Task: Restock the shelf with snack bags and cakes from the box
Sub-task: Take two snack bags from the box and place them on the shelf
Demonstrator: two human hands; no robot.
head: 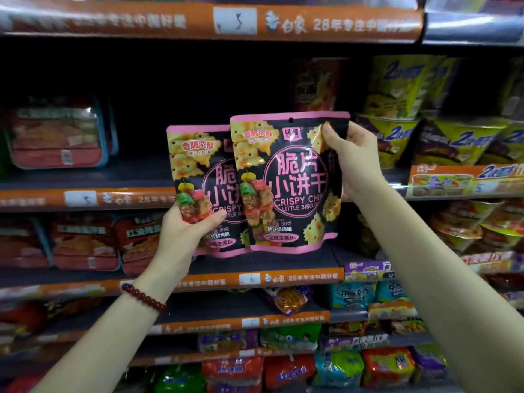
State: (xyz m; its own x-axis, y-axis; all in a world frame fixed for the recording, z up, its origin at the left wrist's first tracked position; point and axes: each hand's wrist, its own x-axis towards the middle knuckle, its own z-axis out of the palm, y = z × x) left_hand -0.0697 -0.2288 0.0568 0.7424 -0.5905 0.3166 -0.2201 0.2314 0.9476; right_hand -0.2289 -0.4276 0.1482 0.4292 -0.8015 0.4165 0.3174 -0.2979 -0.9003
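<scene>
Two black-and-pink biscuit bags printed "Crispy Chip Little Biscuit" are held upright in front of the shelving, level with the middle shelves. The front bag (289, 182) overlaps the right part of the rear bag (198, 180), so only the rear bag's left half shows. The right hand (354, 157) grips the front bag at its upper right edge, thumb pressed on the printed face and the other fingers hidden behind the pack. The left hand (184, 228) holds the rear bag at its lower left corner, thumb laid across the front over the skewer picture, the remaining fingers curled behind it out of sight. A dark red bead bracelet (143, 297) circles the left wrist. Behind the bags, the shelf bay (158, 171) is dark and largely bare at its centre, with an orange price strip (85, 198) along its front edge. Red tray packs in blue-rimmed wrapping (56, 137) sit at the left of that shelf, and similar red packs (85, 242) fill the shelf below. To the right stand yellow-and-purple noodle cups (397, 109), stacked in two tiers. The lower shelves carry mixed noodle packets (340, 367) in green, red, blue and purple.
</scene>
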